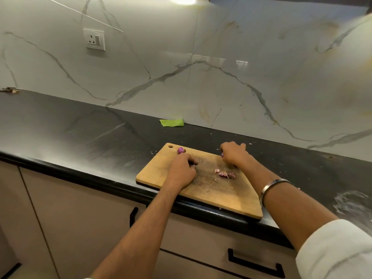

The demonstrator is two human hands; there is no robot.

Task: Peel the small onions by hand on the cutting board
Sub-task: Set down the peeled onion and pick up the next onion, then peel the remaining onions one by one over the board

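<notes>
A wooden cutting board (161, 170) lies at the front edge of the black counter. One small purple onion (180, 150) sits on the board's far left corner, just beyond my left hand (182, 171). That hand rests on the board with its fingers curled round something dark that I cannot identify. My right hand (234, 155) is at the board's far edge, fingers curled over a second small purple onion (222, 155), of which only a sliver shows. Loose pinkish onion peels (224, 174) lie on the board between my hands.
The black counter (80, 133) stretches left and right of the board. A green scrap (171, 123) lies against the marble backsplash behind it. A socket (94, 39) is on the wall. Cabinet fronts with black handles (255, 263) run below the counter edge.
</notes>
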